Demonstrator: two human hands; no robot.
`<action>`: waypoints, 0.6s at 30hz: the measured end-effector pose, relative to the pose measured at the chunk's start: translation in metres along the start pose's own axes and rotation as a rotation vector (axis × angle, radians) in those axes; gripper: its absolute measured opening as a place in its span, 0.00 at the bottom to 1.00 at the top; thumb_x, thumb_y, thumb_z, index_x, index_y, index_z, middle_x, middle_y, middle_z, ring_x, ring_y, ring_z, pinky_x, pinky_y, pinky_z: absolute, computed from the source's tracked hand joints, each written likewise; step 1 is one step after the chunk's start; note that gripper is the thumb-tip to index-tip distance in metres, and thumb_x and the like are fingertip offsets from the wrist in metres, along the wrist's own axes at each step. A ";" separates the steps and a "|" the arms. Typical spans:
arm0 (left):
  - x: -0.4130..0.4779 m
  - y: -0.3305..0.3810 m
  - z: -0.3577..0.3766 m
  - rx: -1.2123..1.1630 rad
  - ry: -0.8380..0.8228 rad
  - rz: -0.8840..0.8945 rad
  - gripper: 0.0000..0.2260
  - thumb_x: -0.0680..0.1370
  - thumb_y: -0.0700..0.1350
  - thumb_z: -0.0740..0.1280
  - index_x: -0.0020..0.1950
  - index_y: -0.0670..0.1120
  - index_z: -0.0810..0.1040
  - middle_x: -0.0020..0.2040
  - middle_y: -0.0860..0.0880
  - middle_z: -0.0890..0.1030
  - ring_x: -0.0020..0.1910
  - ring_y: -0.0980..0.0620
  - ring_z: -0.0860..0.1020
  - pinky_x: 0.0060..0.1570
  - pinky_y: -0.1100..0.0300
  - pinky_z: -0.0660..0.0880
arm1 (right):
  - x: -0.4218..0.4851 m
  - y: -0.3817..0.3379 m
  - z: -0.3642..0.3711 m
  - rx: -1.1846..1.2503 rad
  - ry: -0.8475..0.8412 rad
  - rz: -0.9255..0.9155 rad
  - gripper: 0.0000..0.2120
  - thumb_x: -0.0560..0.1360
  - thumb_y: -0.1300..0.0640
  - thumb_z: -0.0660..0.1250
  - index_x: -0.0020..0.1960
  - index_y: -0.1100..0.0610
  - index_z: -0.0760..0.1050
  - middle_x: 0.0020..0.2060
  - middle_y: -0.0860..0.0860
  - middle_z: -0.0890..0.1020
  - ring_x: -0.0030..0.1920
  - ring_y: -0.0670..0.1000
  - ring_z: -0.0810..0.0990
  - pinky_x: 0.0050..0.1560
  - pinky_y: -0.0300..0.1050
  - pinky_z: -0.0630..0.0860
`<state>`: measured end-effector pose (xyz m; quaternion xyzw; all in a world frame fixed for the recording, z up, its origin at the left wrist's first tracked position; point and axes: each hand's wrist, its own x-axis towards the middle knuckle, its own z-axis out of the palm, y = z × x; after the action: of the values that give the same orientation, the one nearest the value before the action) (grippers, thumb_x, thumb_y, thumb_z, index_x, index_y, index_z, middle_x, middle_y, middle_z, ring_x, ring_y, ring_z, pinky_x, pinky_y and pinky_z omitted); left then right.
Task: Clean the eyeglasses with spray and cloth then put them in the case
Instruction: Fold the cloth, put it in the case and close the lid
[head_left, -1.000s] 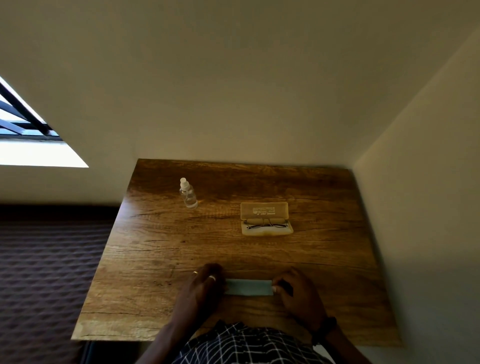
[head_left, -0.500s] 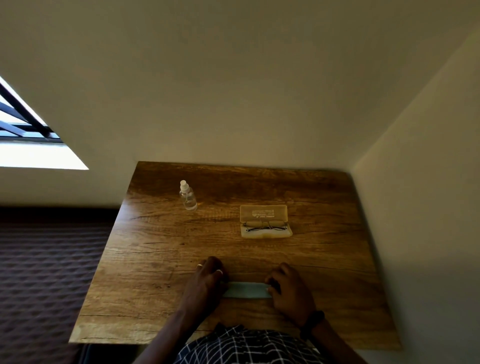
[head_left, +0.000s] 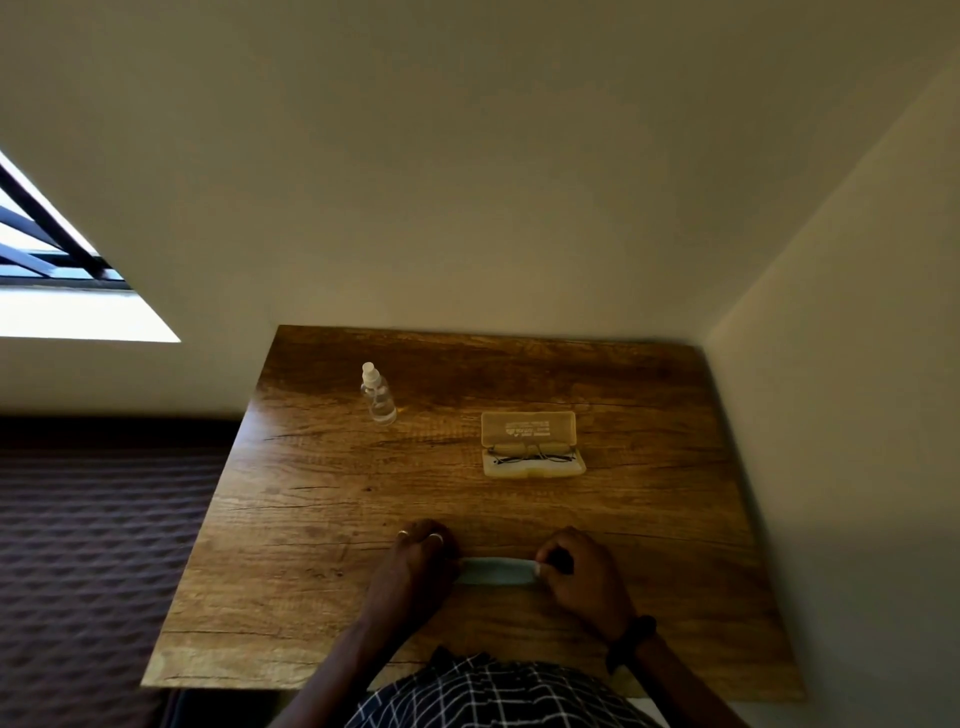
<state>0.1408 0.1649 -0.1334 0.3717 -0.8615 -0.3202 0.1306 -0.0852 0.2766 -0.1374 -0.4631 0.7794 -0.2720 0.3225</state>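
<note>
While both my hands sit at the near edge of the table (head_left: 311, 519), the cloth (head_left: 496, 570) lies flat between them, its long axis running left to right. My left hand (head_left: 421, 566) pinches its left end and my right hand (head_left: 582, 577) pinches its right end, fingers curled down onto the fabric. The glasses (head_left: 532, 457) lie straight ahead of me and a little right, well apart from my fingers, folded in the open case (head_left: 530, 444) with their long axis also left to right, parallel to the cloth. The lid stands up behind them. My right hand is the nearer one to them, I judge, so it would reach forward over the cloth. The spray (head_left: 378, 395) stands upright farther back on the left, nearer my left hand. Nothing lies between the cloth and the case.
</note>
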 end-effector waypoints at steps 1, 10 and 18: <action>0.001 0.001 -0.001 -0.026 -0.014 -0.023 0.04 0.79 0.46 0.68 0.51 0.48 0.81 0.52 0.54 0.78 0.46 0.60 0.76 0.41 0.71 0.74 | 0.000 -0.001 -0.001 0.062 0.001 0.025 0.07 0.71 0.60 0.73 0.40 0.51 0.77 0.41 0.44 0.81 0.44 0.41 0.79 0.43 0.34 0.75; 0.015 0.009 -0.006 -0.236 -0.061 -0.237 0.05 0.80 0.46 0.68 0.51 0.57 0.81 0.43 0.60 0.81 0.41 0.67 0.80 0.37 0.69 0.78 | 0.001 -0.017 -0.027 0.441 0.100 0.099 0.04 0.73 0.66 0.71 0.43 0.59 0.79 0.42 0.54 0.83 0.45 0.53 0.83 0.44 0.43 0.80; 0.038 0.016 -0.006 -0.293 0.141 -0.064 0.06 0.77 0.37 0.70 0.51 0.47 0.81 0.55 0.54 0.79 0.52 0.62 0.78 0.45 0.65 0.78 | 0.009 -0.058 -0.049 0.264 0.317 -0.121 0.10 0.73 0.64 0.71 0.52 0.52 0.81 0.49 0.43 0.83 0.49 0.40 0.81 0.43 0.33 0.79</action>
<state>0.1082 0.1429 -0.1195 0.3973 -0.7820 -0.4198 0.2332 -0.0939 0.2503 -0.0662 -0.4141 0.7488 -0.4603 0.2367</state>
